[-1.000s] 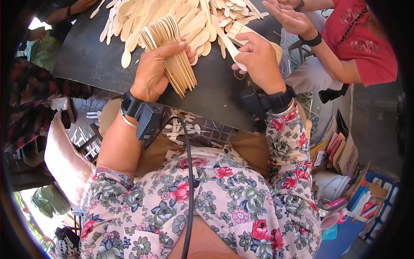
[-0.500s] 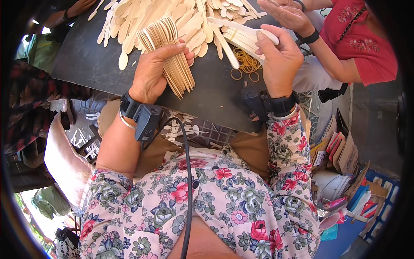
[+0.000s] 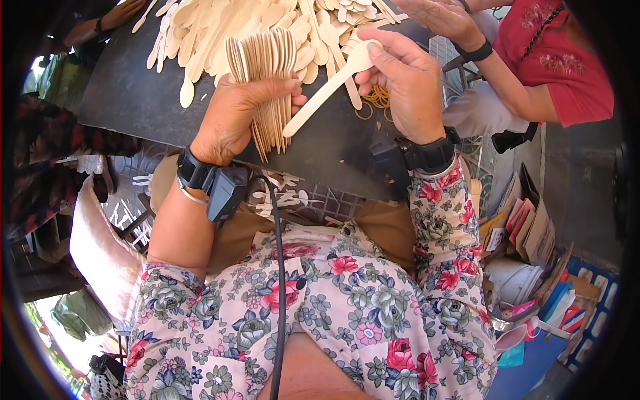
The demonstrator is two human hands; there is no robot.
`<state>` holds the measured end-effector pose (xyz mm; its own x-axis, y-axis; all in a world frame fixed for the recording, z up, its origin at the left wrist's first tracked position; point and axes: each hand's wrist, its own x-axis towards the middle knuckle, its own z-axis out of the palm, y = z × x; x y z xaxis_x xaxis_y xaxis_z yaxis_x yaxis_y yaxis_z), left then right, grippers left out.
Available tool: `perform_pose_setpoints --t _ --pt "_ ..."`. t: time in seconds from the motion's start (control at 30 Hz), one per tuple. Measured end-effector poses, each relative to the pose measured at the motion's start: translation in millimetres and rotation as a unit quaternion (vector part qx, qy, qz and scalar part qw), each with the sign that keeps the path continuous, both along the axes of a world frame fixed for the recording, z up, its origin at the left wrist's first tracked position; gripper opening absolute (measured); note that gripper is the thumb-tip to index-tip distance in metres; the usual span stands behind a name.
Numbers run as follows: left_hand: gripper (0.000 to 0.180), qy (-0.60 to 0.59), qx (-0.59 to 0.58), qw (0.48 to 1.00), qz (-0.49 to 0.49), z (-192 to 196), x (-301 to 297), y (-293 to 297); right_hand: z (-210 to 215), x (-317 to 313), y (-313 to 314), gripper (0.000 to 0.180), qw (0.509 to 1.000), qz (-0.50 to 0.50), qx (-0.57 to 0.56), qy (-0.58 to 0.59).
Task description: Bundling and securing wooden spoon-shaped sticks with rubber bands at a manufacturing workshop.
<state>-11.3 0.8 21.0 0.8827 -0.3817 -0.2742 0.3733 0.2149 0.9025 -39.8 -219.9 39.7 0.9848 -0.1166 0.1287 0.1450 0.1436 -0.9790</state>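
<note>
One spoon: a single wooden spoon [image 3: 328,85] is pinched at its bowl end by the right hand [image 3: 403,83], thumb and fingertips closed on it, above the dark tabletop [image 3: 133,100].
Spoon axis: it is laid on a diagonal, bowl up toward the far right corner, handle tip down toward the near edge, almost touching the bundle.
Bundle: a fanned stack of spoons [image 3: 265,73] is clamped in the left hand [image 3: 233,117], fingers wrapped tight round the handles, bowls pointing to the far edge.
Bundle axis: near upright, handle ends resting near the front edge.
Risk, bundle: a loosened grip is judged likely to let the fan splay and slide off the near edge.
Risk, spoon: held so far out, it could be twisted loose.
Nearby: rubber bands [image 3: 373,103] lie beneath the right hand; a loose heap of spoons [image 3: 220,27] is spread along the far edge.
</note>
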Motion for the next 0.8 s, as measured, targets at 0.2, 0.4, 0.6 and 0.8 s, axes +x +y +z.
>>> perform_pose_setpoints --t 0.2,0.4,0.6,0.8 --pt "0.027 -0.045 -0.002 0.998 -0.040 -3.9 -2.0 0.3 -3.3 1.6 3.3 0.031 0.998 0.034 -0.057 0.000" --pt "0.027 0.039 0.007 0.998 -0.058 1.9 -2.7 0.3 5.0 -4.2 15.6 0.029 0.990 -0.009 -0.139 -0.007" --pt "0.032 -0.013 -0.024 0.998 -0.061 0.6 -3.9 -7.4 -9.4 0.1 26.4 0.026 0.985 0.010 -0.158 -0.074" --pt "0.035 0.007 -0.025 0.996 -0.082 3.8 -9.4 -14.1 -9.0 -2.4 27.2 0.030 0.988 0.023 -0.134 -0.079"
